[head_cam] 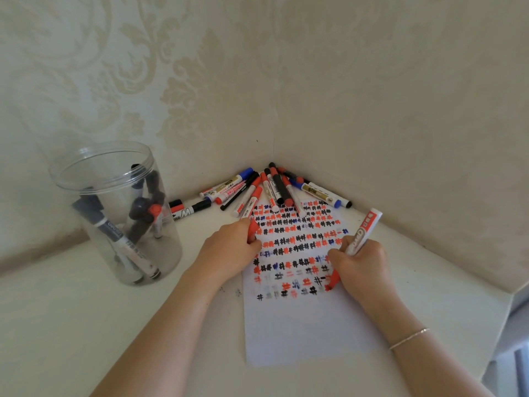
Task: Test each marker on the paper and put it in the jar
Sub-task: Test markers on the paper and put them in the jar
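Marker in test: red marker [361, 234], right hand [362, 263] clamped on it, tip on paper [300, 333]
Left hand [229, 249]: clamped on red cap [252, 229]
Done: several markers in jar [120, 213]
Left: pile of markers [274, 187] on surface [86, 325]

On the white surface [86, 325], the right hand [362, 263] grips a white-barrelled red marker [361, 234], its tip on the white sheet of paper [300, 328] among rows of red, black and blue hash marks. The left hand [229, 250] pinches a red cap [252, 231]. A clear plastic jar [114, 213] holds markers; a loose pile of markers [272, 189] fills the corner.
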The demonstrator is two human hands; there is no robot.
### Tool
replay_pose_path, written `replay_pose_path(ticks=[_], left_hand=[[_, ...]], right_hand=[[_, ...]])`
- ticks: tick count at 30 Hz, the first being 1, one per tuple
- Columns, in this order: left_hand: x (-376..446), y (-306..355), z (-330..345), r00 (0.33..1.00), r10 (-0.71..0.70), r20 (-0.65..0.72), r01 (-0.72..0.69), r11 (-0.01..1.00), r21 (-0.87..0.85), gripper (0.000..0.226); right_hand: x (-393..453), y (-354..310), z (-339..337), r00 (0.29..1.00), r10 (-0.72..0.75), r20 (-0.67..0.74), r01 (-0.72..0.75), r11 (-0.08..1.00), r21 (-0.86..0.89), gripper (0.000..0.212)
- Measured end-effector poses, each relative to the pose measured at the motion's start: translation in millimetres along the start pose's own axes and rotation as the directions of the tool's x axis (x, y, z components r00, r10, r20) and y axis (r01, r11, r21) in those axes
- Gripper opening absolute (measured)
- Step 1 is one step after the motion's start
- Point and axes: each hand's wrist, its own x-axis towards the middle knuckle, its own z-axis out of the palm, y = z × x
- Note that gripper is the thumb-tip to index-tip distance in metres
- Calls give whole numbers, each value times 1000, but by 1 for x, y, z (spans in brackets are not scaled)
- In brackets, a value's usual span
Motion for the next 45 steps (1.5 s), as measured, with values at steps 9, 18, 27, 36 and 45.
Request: replay_pose_path(ticks=[9,18,27,36,45], left_hand=[[-17,16,-9,977,209,41,-165,866,-471,21],[-19,16,-8,942,335,20,-282,823,-494,12],[-16,16,-5,927,374,12,-318,805,-501,16],[-20,20,-19,967,248,51,-89,521,-849,30],[-21,26,-27,984,-180,-3,80,448,-890,39]], right_hand=[[11,-32,-15,983,-75,169,-5,903,429,19],[5,-66,3,951,-218,218,59,823,565,17],[9,-60,17,942,-220,255,118,924,363,20],[15,-80,14,864,-105,493,-48,956,289,29],[19,-109,23,897,-325,300,409,869,-280,32]])
